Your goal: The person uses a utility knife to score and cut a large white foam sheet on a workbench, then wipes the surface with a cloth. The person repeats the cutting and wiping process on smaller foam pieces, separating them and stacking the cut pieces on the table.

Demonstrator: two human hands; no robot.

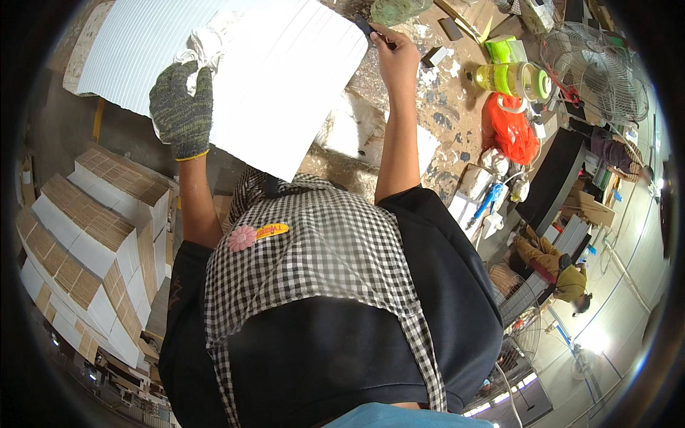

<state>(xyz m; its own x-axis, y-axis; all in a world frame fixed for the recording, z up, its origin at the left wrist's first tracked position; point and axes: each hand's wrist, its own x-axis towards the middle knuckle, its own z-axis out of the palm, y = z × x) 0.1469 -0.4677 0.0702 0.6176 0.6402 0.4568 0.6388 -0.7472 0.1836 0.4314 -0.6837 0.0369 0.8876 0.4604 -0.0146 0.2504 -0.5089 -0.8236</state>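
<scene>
My left hand (182, 110), in a dark grey-green knit glove with a yellow cuff, is closed on a crumpled white cloth (207, 44). The cloth rests on a broad stack of white sheets (285, 85), fanned so that thin lines run across its left part. At the stack's far right corner, my bare right hand (397, 55) pinches a small black piece (364, 27) between thumb and fingers. What the black piece is cannot be made out. Beneath the sheets is a worn, stained worktable (435, 107).
To the right lie a yellow-green bottle (512, 80), a red plastic bag (512, 128) and a blue-handled tool (489, 200). A wire fan (596, 71) stands beyond. Stacks of white and brown board (100, 235) fill the left side. A person (560, 274) sits at far right.
</scene>
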